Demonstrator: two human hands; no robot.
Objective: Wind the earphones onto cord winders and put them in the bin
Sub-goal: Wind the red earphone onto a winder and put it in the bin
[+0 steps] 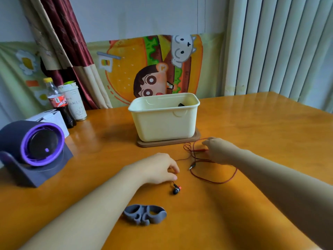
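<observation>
Head view, left hand (pixel 158 168), right hand (pixel 219 150), fingers (pixel 174 177) of both pinching one earphone cord (pixel 219 183), one winder (pixel 144 213), one bin (pixel 162 123)

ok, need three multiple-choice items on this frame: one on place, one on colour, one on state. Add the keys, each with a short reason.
1. Where does the grey rubber cord winder lie?
A) on the orange-brown wooden table, nearest the camera
B) on a shelf
C) inside a drawer

2. What colour is the thin earphone cable?
A) white
B) red
C) blue

3. What state is that cable in?
A) wound on the winder
B) loose in loops on the table
C) knotted into a tight ball

Key:
1 A: the winder sits on the table, nearer the camera than both hands.
2 B: red loops show beside the right hand.
3 B: the cable sprawls between the left hand and the right hand, and the winder carries no cord.
</observation>
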